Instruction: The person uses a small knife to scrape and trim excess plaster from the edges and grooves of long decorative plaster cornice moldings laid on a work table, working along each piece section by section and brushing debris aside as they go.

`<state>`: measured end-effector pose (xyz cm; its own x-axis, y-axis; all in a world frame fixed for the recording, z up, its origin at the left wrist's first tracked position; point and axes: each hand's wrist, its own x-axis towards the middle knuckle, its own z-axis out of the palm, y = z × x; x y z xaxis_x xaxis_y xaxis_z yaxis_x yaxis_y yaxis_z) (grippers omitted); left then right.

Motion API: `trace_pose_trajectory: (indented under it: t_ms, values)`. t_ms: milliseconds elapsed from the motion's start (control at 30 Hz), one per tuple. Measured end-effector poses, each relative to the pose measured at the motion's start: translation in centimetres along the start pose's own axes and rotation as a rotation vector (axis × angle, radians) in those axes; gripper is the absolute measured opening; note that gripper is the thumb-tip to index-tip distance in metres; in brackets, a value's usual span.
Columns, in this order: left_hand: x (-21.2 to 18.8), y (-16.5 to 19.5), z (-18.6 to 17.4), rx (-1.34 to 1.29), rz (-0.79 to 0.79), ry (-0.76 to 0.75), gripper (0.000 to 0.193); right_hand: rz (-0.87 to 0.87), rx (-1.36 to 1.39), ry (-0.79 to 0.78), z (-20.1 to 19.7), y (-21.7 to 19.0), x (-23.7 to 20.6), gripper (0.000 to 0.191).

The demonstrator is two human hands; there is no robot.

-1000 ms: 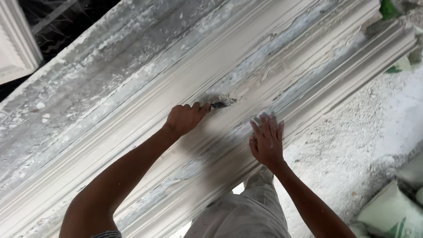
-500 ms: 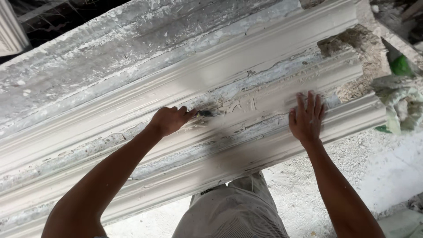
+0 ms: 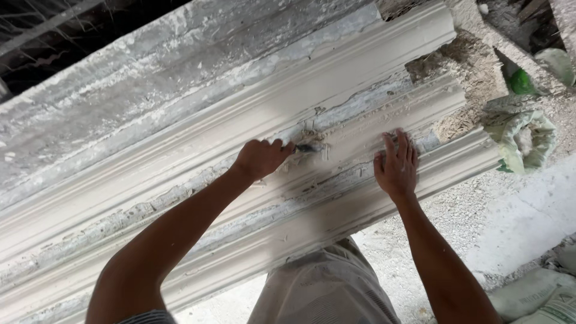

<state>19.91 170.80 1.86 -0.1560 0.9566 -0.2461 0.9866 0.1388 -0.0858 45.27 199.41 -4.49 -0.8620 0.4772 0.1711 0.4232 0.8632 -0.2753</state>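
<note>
A long white plaster cornice moulding (image 3: 180, 180) lies diagonally on a rough bench in front of me. My left hand (image 3: 259, 158) is closed around a small dark-tipped scraping tool (image 3: 307, 147), whose tip touches a groove of the moulding where plaster crumbs lie. My right hand (image 3: 397, 165) rests flat on the moulding to the right of the tool, fingers spread, holding nothing. The moulding's broken right end (image 3: 444, 90) shows fibrous filling.
A plaster-caked bench surface (image 3: 120, 114) runs behind the moulding. Greenish sacks (image 3: 523, 139) stand at the right, and more sacks (image 3: 540, 297) lie at the bottom right. The floor (image 3: 480, 222) is covered in white dust and rubble.
The view has shifted so the moulding's right end shows. My right hand moved right along the moulding and still lies flat. The left hand keeps the tool in the groove.
</note>
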Motion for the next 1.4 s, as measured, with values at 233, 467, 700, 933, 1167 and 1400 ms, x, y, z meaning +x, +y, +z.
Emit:
trace_pose_trajectory:
  t_ms: [233,467,700,933,1167,1400]
  values:
    - [9.0,2.8,-1.3,-0.119,0.012,0.048,0.053,0.008,0.043,0.047,-0.3,-0.2,0.2,0.052]
    - [13.1,3.7,-1.9,-0.141,0.087,0.114,0.050,0.065,0.018,0.025,-0.6,0.3,0.3,0.051]
    - [22.5,7.1,-3.8,-0.192,0.045,0.209,0.039,0.109,0.029,-0.017,-1.1,0.6,0.3,0.054]
    - [23.7,6.6,-4.4,-0.166,0.114,0.054,0.044,0.117,0.021,-0.045,-0.7,1.5,0.4,0.059]
    - [28.7,7.7,-6.2,-0.139,0.086,0.164,0.031,0.128,0.043,-0.068,-0.8,1.5,0.1,0.060]
    - [24.5,6.5,-6.2,-0.112,0.100,0.117,0.041,-0.015,0.145,-0.087,-1.2,6.1,0.4,0.056]
